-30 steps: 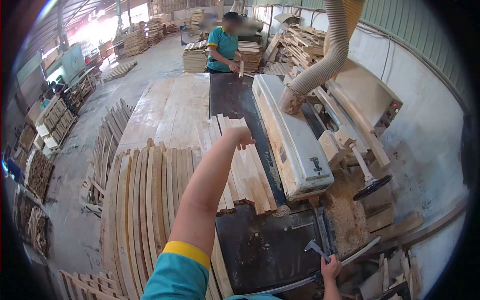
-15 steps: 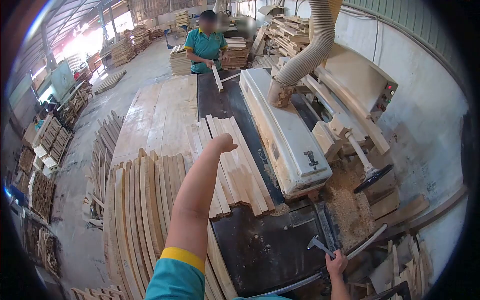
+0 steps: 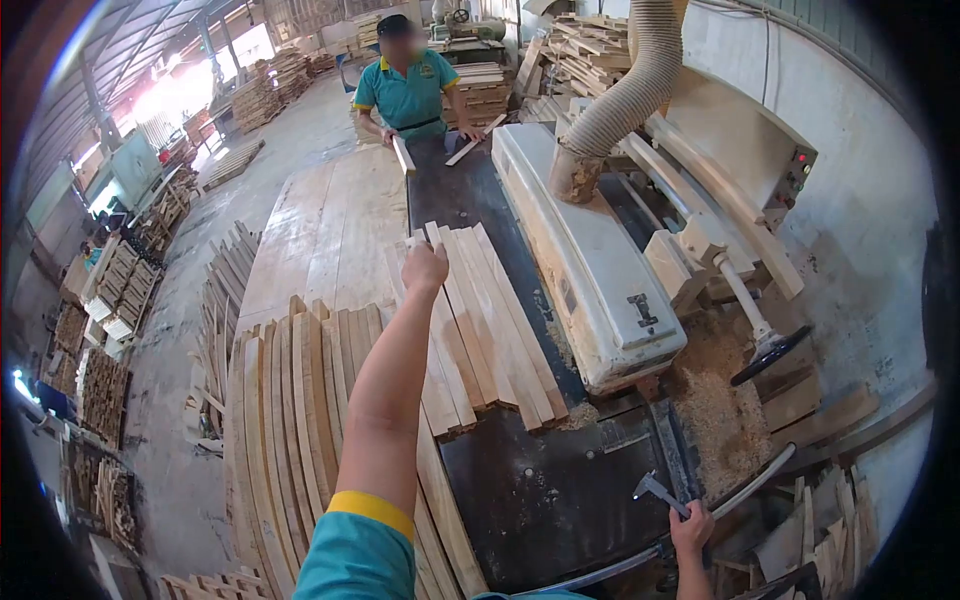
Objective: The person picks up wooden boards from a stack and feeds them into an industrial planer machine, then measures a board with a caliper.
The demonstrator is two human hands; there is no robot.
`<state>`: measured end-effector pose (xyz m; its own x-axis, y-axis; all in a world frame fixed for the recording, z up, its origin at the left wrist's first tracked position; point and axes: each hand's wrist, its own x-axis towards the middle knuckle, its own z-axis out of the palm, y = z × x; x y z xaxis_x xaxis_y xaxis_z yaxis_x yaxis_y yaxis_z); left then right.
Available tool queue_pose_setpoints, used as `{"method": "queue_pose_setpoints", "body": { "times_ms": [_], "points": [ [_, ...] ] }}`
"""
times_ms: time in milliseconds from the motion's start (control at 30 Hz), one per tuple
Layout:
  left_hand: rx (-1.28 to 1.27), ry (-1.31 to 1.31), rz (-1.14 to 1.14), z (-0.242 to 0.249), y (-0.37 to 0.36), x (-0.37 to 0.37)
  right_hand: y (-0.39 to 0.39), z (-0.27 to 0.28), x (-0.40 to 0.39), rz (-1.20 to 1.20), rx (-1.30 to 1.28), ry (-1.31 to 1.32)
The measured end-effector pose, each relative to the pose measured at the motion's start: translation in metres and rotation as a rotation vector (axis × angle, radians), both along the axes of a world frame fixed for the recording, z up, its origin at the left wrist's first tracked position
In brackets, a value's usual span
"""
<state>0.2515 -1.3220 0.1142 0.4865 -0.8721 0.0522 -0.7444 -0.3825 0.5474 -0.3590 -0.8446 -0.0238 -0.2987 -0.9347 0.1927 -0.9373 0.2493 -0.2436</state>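
My left hand (image 3: 427, 266) reaches far over the machine table, its fingers closed at the far end of a wooden strip (image 3: 434, 234). Beneath my forearm, a row of pale wooden strips (image 3: 487, 330) lies side by side on the dark table. Down at the lower right, my right hand (image 3: 691, 527) grips a metal caliper (image 3: 661, 494), jaws pointing up and left. Part of the left fingers is hidden behind the hand.
A white machine housing (image 3: 590, 270) with a ribbed hose (image 3: 635, 95) stands right of the strips. More strips (image 3: 300, 400) lie at left. Sawdust (image 3: 715, 400) and a handwheel (image 3: 770, 355) are at right. Across the table, a co-worker (image 3: 408, 90) holds a strip (image 3: 403, 155).
My left hand has moved slightly left and away from me, closing at a strip's end. The co-worker leans closer, hands farther apart. My right hand still holds the caliper.
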Motion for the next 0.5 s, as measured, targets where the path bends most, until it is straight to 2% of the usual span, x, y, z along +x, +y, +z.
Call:
{"method": "queue_pose_setpoints", "body": {
  "times_ms": [67,100,267,467,500],
  "points": [
    [-0.193,-0.055,0.117,0.004,-0.001,0.011,-0.001,-0.002,-0.002,0.007,-0.047,-0.007],
    [-0.231,-0.092,0.095,0.006,-0.001,0.022,-0.003,-0.003,-0.004,0.013,-0.045,-0.010],
    [-0.201,-0.104,0.135,0.010,0.007,0.076,-0.001,-0.002,-0.003,0.001,-0.011,-0.027],
    [-0.108,-0.022,0.141,-0.030,0.012,0.105,-0.002,-0.001,-0.002,0.016,-0.009,-0.004],
    [-0.073,-0.020,0.073,-0.040,0.013,0.103,-0.003,0.000,-0.002,0.016,-0.003,-0.005]
  ]
}}
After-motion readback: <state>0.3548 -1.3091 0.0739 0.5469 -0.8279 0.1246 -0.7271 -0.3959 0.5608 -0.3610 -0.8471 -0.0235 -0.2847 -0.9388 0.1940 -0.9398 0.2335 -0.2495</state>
